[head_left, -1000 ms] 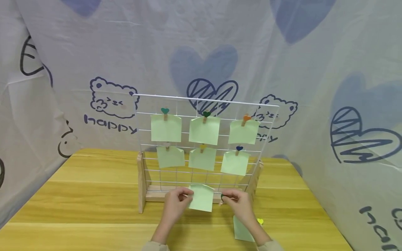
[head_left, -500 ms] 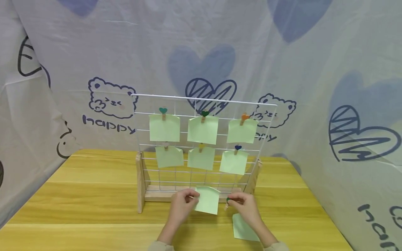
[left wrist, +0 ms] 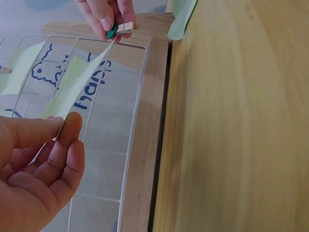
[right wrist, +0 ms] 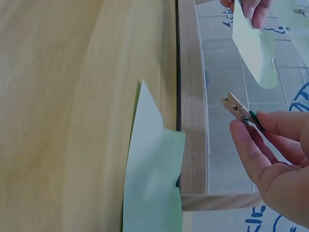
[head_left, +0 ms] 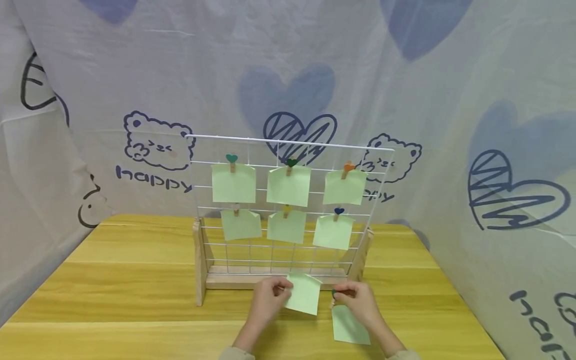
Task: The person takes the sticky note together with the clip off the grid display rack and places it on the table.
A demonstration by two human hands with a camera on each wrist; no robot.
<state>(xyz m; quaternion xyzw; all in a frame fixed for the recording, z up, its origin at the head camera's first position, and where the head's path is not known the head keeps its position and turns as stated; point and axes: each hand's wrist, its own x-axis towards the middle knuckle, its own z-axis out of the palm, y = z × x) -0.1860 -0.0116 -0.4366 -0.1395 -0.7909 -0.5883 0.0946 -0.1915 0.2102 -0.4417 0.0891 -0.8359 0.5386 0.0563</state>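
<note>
My left hand (head_left: 269,302) pinches a pale green sticky note (head_left: 305,294) by its left edge, in front of the rack's wooden base. My right hand (head_left: 362,304) holds a small wooden clothespin (right wrist: 237,107) with a green heart on it, between thumb and fingertips. The clothespin is just right of the note and apart from it in the head view. Below the right hand, another green note (head_left: 350,327) lies on the table, partly covered by the hand and forearm. Seen from the right wrist, loose green paper (right wrist: 153,179) rises off the tabletop with a bent edge.
A white wire grid (head_left: 288,142) stands in a wooden base (head_left: 225,280). Two rows of green notes hang on it from heart clothespins, among them an upper-left note (head_left: 234,185) and a lower-right note (head_left: 333,233). A printed curtain (head_left: 202,65) hangs behind the wooden table (head_left: 112,280).
Both hands have moved right and slightly nearer to me, carrying the note and the clothespin. A yellow heart beside the loose note, visible a second ago, is now hidden behind the right arm.
</note>
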